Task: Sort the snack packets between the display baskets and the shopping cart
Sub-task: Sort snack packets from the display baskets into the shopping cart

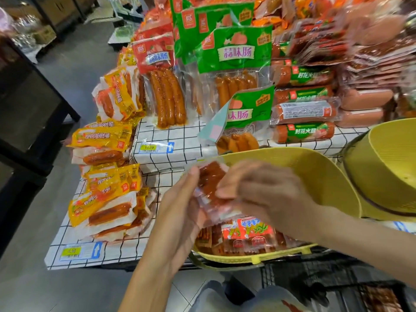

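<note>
1. The display table (171, 136), under a white cloth with black grid lines, spreads behind and to the left of the yellow basket (281, 158).
2. The black wire shopping cart (315, 278) sits under the yellow basket and in front of it.
3. A second basket (387, 158), also yellow, tilts just to the right of the yellow basket.
4. Green sausage packs (236, 52) stand upright behind the yellow basket.
5. Yellow-wrapped sausage packets (108, 136) lie heaped well to the left of it.
6. The left hand (180, 210), at the yellow basket's left edge, holds the snack packet's near side, thumb along the edge and the fingers hidden behind.
7. The right hand (265, 190), blurred, hangs over the yellow basket with its fingers curled onto the packet's right side.
8. The snack packet (210, 183), clear with red-brown contents, is held between both hands above the yellow basket's left rim.
9. Small red packets (247, 235) lie inside the yellow basket.
</note>
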Available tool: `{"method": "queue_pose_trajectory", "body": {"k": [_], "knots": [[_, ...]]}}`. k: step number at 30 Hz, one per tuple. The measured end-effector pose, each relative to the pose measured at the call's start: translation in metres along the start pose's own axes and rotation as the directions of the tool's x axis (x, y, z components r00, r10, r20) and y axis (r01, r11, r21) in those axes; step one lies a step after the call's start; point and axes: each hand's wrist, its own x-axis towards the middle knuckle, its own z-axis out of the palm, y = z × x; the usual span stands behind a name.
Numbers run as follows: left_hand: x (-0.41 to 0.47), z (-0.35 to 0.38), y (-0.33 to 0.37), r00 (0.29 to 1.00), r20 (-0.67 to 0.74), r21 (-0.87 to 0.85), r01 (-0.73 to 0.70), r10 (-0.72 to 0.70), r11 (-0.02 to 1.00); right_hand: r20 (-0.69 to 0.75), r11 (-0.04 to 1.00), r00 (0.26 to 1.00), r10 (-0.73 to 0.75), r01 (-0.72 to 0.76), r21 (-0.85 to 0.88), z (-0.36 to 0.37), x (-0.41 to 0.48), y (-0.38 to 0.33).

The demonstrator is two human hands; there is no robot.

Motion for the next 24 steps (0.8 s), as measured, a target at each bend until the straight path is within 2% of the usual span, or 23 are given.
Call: {"method": "queue_pose_trajectory", "body": {"k": [2, 4, 5, 6, 7, 8, 9, 10, 11, 13, 15, 16, 18, 20, 24], "knots": [[0.001, -0.004, 0.0, 0.996, -0.077, 0.019, -0.038, 0.04, 0.999, 0.184, 0.993, 0.982, 0.034, -0.054, 0.108, 0.005, -0.005, 0.001], [0.002, -0.014, 0.003, 0.976, -0.189, 0.073, -0.095, 0.107, 0.993, 0.204, 0.933, 0.96, 0.192, -0.243, 0.266, 0.001, -0.006, 0.013], [0.003, -0.02, 0.006, 0.964, -0.221, 0.097, -0.13, 0.148, 0.987, 0.169, 0.911, 0.943, 0.288, -0.324, 0.255, 0.002, -0.005, 0.022], [0.003, -0.026, 0.01, 0.951, -0.244, 0.119, -0.165, 0.19, 0.979, 0.172, 0.898, 0.907, 0.384, -0.411, 0.158, 0.006, -0.005, 0.035], [0.003, -0.031, 0.013, 0.939, -0.26, 0.14, -0.195, 0.226, 0.971, 0.253, 0.86, 0.835, 0.489, -0.51, 0.023, 0.014, -0.006, 0.048], [0.002, -0.035, 0.015, 0.931, -0.27, 0.153, -0.211, 0.246, 0.965, 0.387, 0.792, 0.705, 0.594, -0.597, -0.129, 0.026, -0.006, 0.057], [0.002, -0.037, 0.017, 0.927, -0.274, 0.161, -0.22, 0.257, 0.962, 0.497, 0.729, 0.555, 0.667, -0.623, -0.283, 0.04, -0.008, 0.063], [0.001, -0.039, 0.018, 0.927, -0.271, 0.165, -0.222, 0.261, 0.961, 0.551, 0.703, 0.461, 0.695, -0.595, -0.389, 0.055, -0.011, 0.067], [0.0, -0.039, 0.017, 0.929, -0.262, 0.171, -0.221, 0.261, 0.96, 0.568, 0.699, 0.429, 0.703, -0.564, -0.439, 0.068, -0.014, 0.068], [-0.001, -0.039, 0.015, 0.934, -0.251, 0.184, -0.214, 0.256, 0.959, 0.519, 0.685, 0.462, 0.719, -0.596, -0.419, 0.086, -0.02, 0.064], [-0.002, -0.039, 0.013, 0.935, -0.247, 0.195, -0.21, 0.255, 0.958, 0.477, 0.647, 0.482, 0.735, -0.709, -0.28, 0.093, -0.023, 0.062], [-0.002, -0.04, 0.012, 0.935, -0.245, 0.201, -0.209, 0.255, 0.957, 0.485, 0.59, 0.45, 0.75, -0.786, -0.183, 0.091, -0.021, 0.062], [-0.003, -0.043, 0.012, 0.937, -0.244, 0.195, -0.206, 0.251, 0.959, 0.56, 0.383, 0.337, 0.757, -0.923, 0.038, 0.078, -0.012, 0.06], [-0.004, -0.047, 0.014, 0.932, -0.259, 0.183, -0.208, 0.251, 0.961, 0.621, 0.211, 0.288, 0.729, -0.958, 0.196, 0.051, -0.003, 0.058], [-0.002, -0.047, 0.015, 0.922, -0.278, 0.208, -0.215, 0.269, 0.954, 0.594, 0.119, 0.382, 0.708, -0.893, 0.433, -0.008, 0.008, 0.044]]}}
